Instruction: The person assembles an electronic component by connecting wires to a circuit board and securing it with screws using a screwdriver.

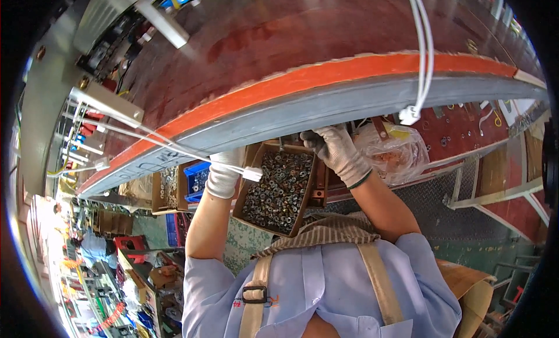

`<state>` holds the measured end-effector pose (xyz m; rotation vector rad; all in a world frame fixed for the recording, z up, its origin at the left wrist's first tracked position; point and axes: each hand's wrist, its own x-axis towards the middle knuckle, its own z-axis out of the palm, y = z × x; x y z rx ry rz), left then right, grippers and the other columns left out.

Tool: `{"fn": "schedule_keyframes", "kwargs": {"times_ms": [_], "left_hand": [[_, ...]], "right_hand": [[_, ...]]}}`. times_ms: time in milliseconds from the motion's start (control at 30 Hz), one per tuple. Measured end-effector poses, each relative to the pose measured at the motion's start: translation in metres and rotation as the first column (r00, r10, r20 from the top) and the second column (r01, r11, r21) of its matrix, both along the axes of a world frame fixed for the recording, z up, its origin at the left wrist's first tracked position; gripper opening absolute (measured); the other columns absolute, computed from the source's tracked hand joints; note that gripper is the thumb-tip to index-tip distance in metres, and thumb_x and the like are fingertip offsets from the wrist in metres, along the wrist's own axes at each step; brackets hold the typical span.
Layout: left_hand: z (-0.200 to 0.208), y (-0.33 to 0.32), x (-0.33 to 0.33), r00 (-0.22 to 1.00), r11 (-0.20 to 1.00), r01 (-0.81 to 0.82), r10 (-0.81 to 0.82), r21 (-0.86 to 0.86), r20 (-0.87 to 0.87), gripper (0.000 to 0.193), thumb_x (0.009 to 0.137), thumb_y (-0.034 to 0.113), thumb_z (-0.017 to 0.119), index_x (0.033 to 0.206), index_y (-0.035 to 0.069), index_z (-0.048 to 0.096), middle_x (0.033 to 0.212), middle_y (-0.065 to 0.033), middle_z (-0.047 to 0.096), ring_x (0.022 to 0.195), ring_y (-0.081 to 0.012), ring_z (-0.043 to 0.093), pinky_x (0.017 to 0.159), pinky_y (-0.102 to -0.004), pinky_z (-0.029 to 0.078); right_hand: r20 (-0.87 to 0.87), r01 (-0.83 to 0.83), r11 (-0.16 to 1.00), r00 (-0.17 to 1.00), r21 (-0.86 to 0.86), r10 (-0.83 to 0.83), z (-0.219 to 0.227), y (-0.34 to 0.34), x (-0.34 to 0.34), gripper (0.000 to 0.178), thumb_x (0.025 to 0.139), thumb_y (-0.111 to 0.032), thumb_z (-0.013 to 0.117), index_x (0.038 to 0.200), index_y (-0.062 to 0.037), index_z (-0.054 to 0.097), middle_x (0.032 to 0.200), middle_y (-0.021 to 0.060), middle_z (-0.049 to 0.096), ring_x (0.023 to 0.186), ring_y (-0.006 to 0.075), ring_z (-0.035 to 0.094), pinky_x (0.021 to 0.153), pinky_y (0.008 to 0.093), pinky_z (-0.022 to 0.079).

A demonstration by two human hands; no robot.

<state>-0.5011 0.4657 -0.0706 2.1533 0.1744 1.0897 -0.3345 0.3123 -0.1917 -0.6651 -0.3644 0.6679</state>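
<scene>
Left of centre, the gloved left hand (229, 161) is resting, the grey tabletop edge (349, 102) hiding its fingers; right of it, the right hand (336, 150) is bending beside the centre's cardboard nut box (263, 226). I cannot tell either's grip.

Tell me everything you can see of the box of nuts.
The box is open-topped, brown, and looks like cardboard. Small ring-shaped metal pieces, apparently nuts, silver to dark with some brassy, fill it in a loose jumble. It sits askew, its near end slanting leftward, between the gloved left hand and right hand; whether either touches it is unclear.
</scene>
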Motion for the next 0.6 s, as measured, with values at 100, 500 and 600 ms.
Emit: {"fn": "schedule_keyframes", "kwargs": {"times_ms": [100, 500, 600], "left_hand": [[-0.019, 0.023, -0.025, 0.929, 0.657, 0.322, -0.081, -0.681, 0.361, 0.039, 0.092, 0.017, 0.053, 0.130, 0.009, 0.043, 0.130, -0.0088, 0.046, 0.116, -0.0222, 0.047, 0.100, -0.0364, 0.040], [0.047, -0.064, -0.043, 0.983, 0.631, 0.024, 0.125, -0.775, 0.132, 0.020, 0.086, -0.005, 0.056, 0.106, -0.007, 0.057, 0.096, -0.0163, 0.065, 0.085, -0.0241, 0.067, 0.077, -0.0340, 0.057], [0.042, -0.063, -0.050, 0.987, 0.623, -0.040, 0.146, -0.781, 0.066, 0.020, 0.086, -0.003, 0.055, 0.106, -0.006, 0.057, 0.098, -0.0170, 0.065, 0.085, -0.0253, 0.067, 0.076, -0.0332, 0.058]], "right_hand": [[-0.291, -0.298, 0.954, 0.916, -0.032, 0.276, 0.084, -0.024, -0.010, 0.013, 0.087, -0.006, 0.059, 0.098, 0.0015, 0.060, 0.094, 0.0114, 0.065, 0.080, 0.0223, 0.066, 0.067, 0.0279, 0.058], [-0.386, -0.177, 0.983, 0.905, 0.042, 0.179, 0.078, 0.003, -0.004, 0.028, 0.085, -0.022, 0.065, 0.104, -0.0055, 0.053, 0.095, 0.0064, 0.059, 0.077, 0.0153, 0.062, 0.048, 0.0143, 0.048], [-0.385, -0.164, 0.986, 0.908, 0.034, 0.164, 0.073, 0.006, -0.008, 0.022, 0.087, -0.023, 0.063, 0.099, -0.0070, 0.054, 0.089, 0.0044, 0.060, 0.068, 0.0113, 0.059, 0.043, 0.0136, 0.044]]}}
